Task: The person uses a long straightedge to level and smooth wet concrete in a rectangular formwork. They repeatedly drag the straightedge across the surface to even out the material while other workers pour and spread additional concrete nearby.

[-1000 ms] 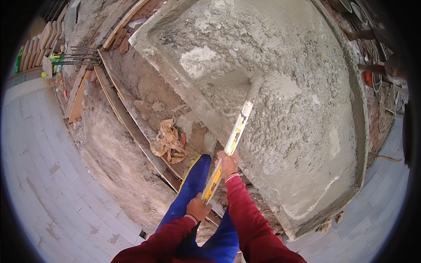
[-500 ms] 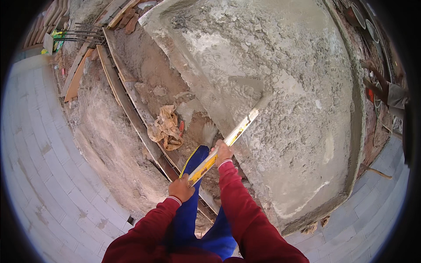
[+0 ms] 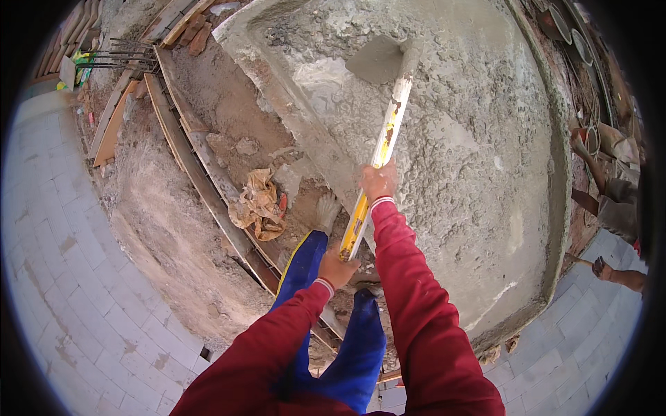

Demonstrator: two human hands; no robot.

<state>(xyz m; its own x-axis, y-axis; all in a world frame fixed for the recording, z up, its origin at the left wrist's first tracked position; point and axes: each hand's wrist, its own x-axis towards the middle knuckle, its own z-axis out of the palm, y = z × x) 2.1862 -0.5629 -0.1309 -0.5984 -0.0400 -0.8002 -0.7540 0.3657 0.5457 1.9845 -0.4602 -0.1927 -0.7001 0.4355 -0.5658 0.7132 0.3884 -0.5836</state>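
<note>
2 red sleeves (image 3: 436, 312) end in white-striped cuffs (image 3: 381, 202).

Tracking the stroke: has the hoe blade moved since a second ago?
Yes: the hoe blade has moved forward, farther from the left trough wall.

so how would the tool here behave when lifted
The tool is likely stiff, given its straight handle. It's probably head-heavy, with a broad blade at the far end. The grey-coated stretch near the blade may be slippery.
</note>
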